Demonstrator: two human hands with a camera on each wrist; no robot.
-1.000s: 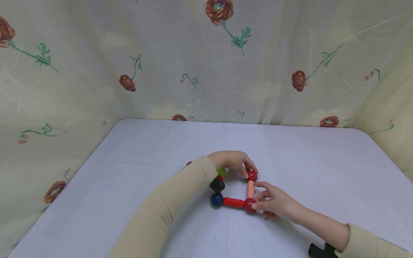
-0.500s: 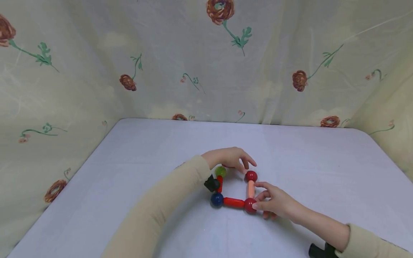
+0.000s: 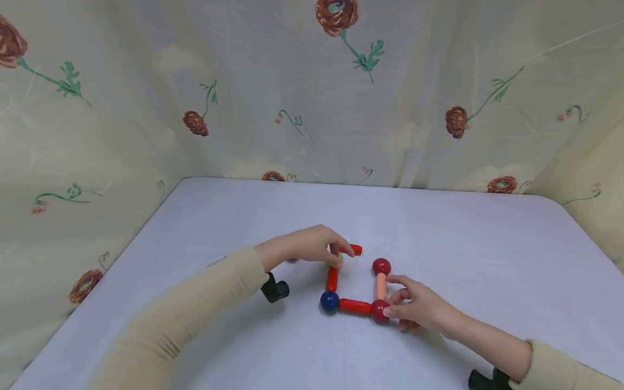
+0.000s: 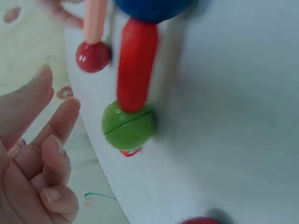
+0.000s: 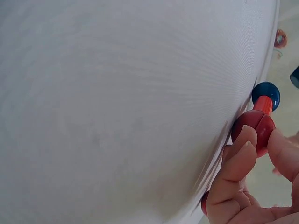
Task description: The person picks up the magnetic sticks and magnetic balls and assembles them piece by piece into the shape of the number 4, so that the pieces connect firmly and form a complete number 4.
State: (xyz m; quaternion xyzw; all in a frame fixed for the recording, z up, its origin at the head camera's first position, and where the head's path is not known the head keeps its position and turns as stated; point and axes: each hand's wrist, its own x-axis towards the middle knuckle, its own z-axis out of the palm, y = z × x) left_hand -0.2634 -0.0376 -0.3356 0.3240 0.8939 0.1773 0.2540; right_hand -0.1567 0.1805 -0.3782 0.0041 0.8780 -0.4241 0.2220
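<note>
A ball-and-stick construction lies on the table. A blue ball (image 3: 329,302) forms its near left corner, and a red stick (image 3: 355,306) joins it to a red ball (image 3: 379,311). My right hand (image 3: 419,306) pinches that red ball between thumb and fingers. From it a peach stick (image 3: 381,286) leads to a second red ball (image 3: 382,266). Another red stick (image 3: 332,279) runs from the blue ball to a green ball (image 4: 128,126), mostly hidden by my left hand (image 3: 319,244) in the head view. My left hand's fingers are loosely bent and hold nothing.
Beyond the green ball a further red stick (image 3: 357,249) points right, its end apart from the far red ball. One more red ball (image 4: 201,220) shows at the bottom of the left wrist view. Floral fabric (image 3: 292,81) rises behind the white table (image 3: 439,233).
My left hand has left the far red ball and moved left over the green ball, uncovering the far red stick. My right hand stays on the near red ball.
</note>
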